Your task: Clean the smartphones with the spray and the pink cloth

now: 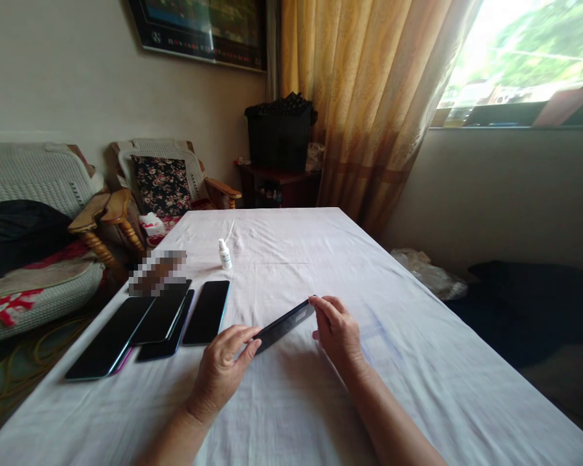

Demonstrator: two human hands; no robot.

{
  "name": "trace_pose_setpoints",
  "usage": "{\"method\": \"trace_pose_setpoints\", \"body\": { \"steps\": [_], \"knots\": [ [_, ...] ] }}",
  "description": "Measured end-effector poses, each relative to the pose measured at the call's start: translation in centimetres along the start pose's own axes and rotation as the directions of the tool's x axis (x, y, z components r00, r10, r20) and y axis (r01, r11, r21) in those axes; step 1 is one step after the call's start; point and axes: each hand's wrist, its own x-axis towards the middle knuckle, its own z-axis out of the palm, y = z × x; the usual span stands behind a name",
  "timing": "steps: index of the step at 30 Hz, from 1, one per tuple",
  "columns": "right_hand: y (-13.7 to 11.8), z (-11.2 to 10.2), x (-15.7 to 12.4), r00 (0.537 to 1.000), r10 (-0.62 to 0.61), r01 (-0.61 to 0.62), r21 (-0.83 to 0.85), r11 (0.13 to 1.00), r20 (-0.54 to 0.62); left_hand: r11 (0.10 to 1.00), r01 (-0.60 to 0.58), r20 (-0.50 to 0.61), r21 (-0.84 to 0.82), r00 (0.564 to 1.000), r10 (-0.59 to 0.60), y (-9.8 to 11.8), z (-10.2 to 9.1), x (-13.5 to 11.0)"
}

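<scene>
Above the middle of the table, a dark smartphone (285, 325) is held tilted, its right end higher than its left. My left hand (226, 362) pinches the phone's left end between thumb and fingers. At the other end, the fingertips of my right hand (339, 330) are closed on the upper right corner. Just left of my left hand lies a black-screened phone (206, 313) with a bluish edge. Further left, several more phones (114, 340) lie face up, partly overlapping one another. A small white bottle (225, 254) stands upright beyond them.
A white cloth (291, 414) covers the table, slightly wrinkled. At its left edge is a pixelated brown item (159, 272). Wicker armchairs (168, 175) stand at the left. A cabinet with a black box (278, 139), a yellow curtain (364, 97) and a wall screen (204, 29) are behind.
</scene>
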Motion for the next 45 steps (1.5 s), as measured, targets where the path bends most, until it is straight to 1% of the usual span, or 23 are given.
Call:
{"method": "trace_pose_setpoints", "body": {
  "steps": [2,4,5,6,8,10,12,14,18,21,24,28,30,32,36,38,40,42,45],
  "knots": [
    [0.3,-0.4,0.1,0.997,0.075,-0.074,0.081,0.994,-0.01,1.0,0.0,-0.005,0.004,1.0,0.0,0.0,0.0,0.0],
    [0.8,-1.0,0.4,0.974,0.225,-0.218,0.227,0.949,-0.006,1.0,-0.004,-0.013,0.013,1.0,0.004,-0.1,-0.1,0.0],
    [1.2,-1.3,0.6,0.95,0.313,-0.301,0.311,0.901,0.014,1.0,-0.005,-0.018,0.02,1.0,0.006,-0.2,-0.1,0.0],
    [1.5,-1.7,0.8,0.912,0.408,-0.394,0.393,0.831,0.05,1.0,-0.006,-0.023,0.027,1.0,0.006,-0.3,-0.2,0.0],
    [2.3,-2.6,1.3,0.859,0.499,-0.489,0.469,0.736,0.112,0.999,-0.006,-0.026,0.044,1.0,0.007,-0.5,-0.4,0.0],
    [2.9,-3.6,1.8,0.83,0.522,-0.544,0.5,0.674,0.198,0.998,-0.008,-0.018,0.058,1.0,0.009,-0.7,-0.6,0.0],
    [3.4,-4.6,2.1,0.799,0.519,-0.595,0.528,0.606,0.305,0.998,-0.016,-0.01,0.065,1.0,0.016,-0.9,-0.8,0.0],
    [3.8,-5.4,2.3,0.778,0.505,-0.623,0.561,0.545,0.374,0.998,-0.025,-0.007,0.066,1.0,0.025,-1.1,-0.9,0.0],
    [4.3,-6.1,2.4,0.771,0.493,-0.622,0.641,0.449,0.404,0.998,-0.031,0.0,0.058,1.0,0.031,-1.5,-0.8,-0.3],
    [4.2,-5.8,2.3,0.756,0.489,-0.636,0.665,0.393,0.434,0.997,-0.038,-0.006,0.066,0.999,0.038,-1.7,-0.7,-0.5],
    [3.7,-5.2,1.9,0.748,0.472,-0.647,0.673,0.358,0.467,0.994,-0.054,-0.009,0.095,0.998,0.055,-1.6,-0.8,-0.7],
    [2.8,-4.8,1.5,0.741,0.447,-0.66,0.669,0.343,0.502,0.987,-0.079,-0.013,0.144,0.997,0.081,-1.5,-0.9,-1.0],
    [2.6,-4.7,1.4,0.741,0.451,-0.661,0.661,0.355,0.498,0.985,-0.077,-0.025,0.154,0.996,0.082,-1.5,-0.8,-1.2],
    [2.4,-4.7,1.4,0.761,0.475,-0.636,0.655,0.409,0.443,0.984,-0.068,-0.03,0.162,0.997,0.074,-1.5,-0.7,-1.3],
    [2.5,-4.3,1.2,0.83,0.476,-0.543,0.614,0.572,0.291,0.982,-0.068,-0.023,0.179,0.997,0.073,-1.7,-0.4,-1.5],
    [2.6,-3.8,1.0,0.855,0.459,-0.505,0.582,0.637,0.24,0.98,-0.072,-0.025,0.186,0.997,0.078,-1.8,-0.3,-1.6],
    [2.6,-3.3,0.8,0.869,0.445,-0.486,0.54,0.687,0.216,0.979,-0.076,-0.027,0.191,0.996,0.082,-1.9,-0.2,-1.6],
    [2.6,-2.7,0.5,0.864,0.439,-0.501,0.502,0.705,0.246,0.977,-0.081,-0.032,0.2,0.995,0.089,-2.0,-0.2,-1.6],
    [2.3,-2.3,0.3,0.839,0.427,-0.544,0.481,0.688,0.338,0.973,-0.085,-0.035,0.214,0.995,0.095,-2.0,-0.2,-1.6]
  ]
}}
